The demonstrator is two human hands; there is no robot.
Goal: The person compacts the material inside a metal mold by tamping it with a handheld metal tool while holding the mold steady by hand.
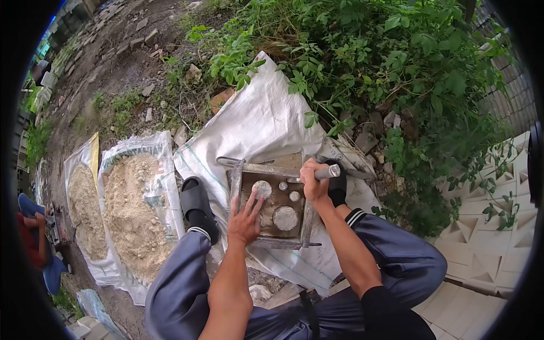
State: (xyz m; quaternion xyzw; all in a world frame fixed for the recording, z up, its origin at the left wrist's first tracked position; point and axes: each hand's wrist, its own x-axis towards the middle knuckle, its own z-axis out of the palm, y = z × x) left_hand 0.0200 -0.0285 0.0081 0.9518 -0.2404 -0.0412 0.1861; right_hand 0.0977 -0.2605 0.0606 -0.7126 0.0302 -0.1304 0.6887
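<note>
Between my feet lies a rectangular moulding frame [235,178] with brown sand [271,204] inside. Several pale round pieces sit in the sand, among them a large disc [285,218], a disc near the top left [262,189] and a small disc [294,196]. My left hand [245,220] lies over the frame's left side, fingers spread, fingertips by the top-left disc. At the upper right corner, my right hand [315,180] is closed around a short rod-like tool [328,171] with a round, pale end. The tool's other end is mostly hidden by the hand.
A white woven sack [266,107] lies under the frame. To the left, two opened sacks hold pale sand [133,209] and greyer sand [85,209]. Leafy plants [362,56] grow ahead; patterned pale blocks [481,209] stand right. Another person [39,238] sits far left.
</note>
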